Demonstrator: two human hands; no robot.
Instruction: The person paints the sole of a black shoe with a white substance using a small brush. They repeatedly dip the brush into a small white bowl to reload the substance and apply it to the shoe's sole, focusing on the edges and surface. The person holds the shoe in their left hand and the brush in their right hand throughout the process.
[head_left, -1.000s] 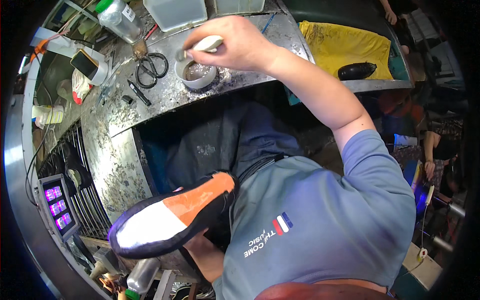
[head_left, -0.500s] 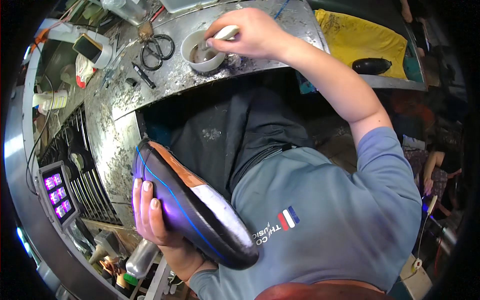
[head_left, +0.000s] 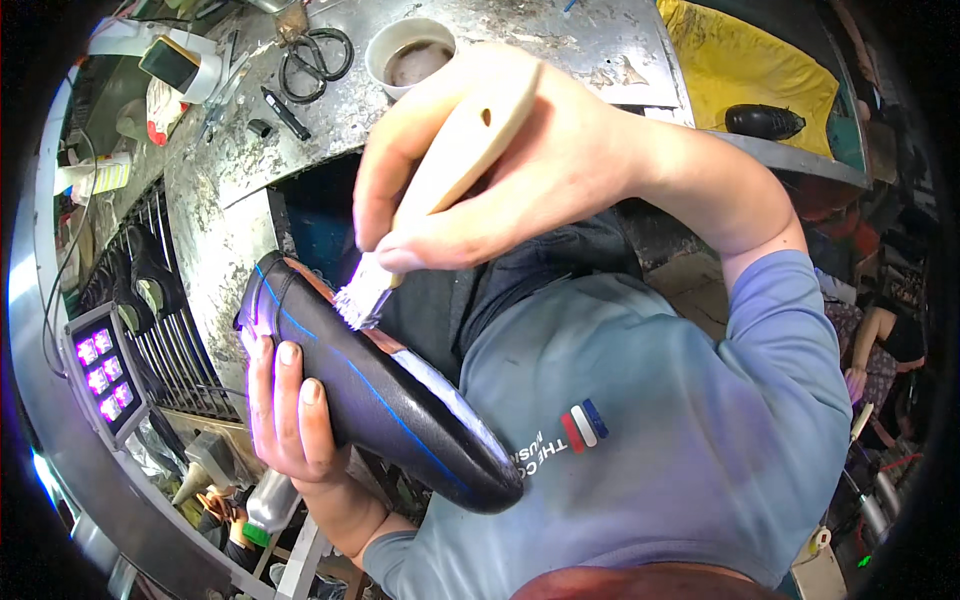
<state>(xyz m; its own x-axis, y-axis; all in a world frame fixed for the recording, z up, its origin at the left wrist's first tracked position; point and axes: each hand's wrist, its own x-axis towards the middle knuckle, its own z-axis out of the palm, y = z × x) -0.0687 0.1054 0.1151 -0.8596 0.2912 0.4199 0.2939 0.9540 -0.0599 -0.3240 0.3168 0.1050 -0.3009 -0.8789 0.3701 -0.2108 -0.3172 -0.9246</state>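
Note:
My left hand grips a black shoe upper from its left side, fingers on the leather. A thin blue line runs along the shoe's side. Its underside, turned toward the right, shows a brown part and a whitish strip. Between the thumb and fingers of my right hand is a brush with a pale wooden handle. The whitish bristles are at the brown part of the underside. Beyond my right hand, a white bowl with brownish liquid stands on the bench.
Scissors and a black marker lie on the stained metal bench. A purple-lit lamp panel stands at the left. Right of the bench, a dark object rests by a yellow cloth. Another person's arm shows far right.
My right hand has brought the brush from the bowl back to the shoe's underside. The shoe has shifted slightly up and left, and its underside now faces more away from view.

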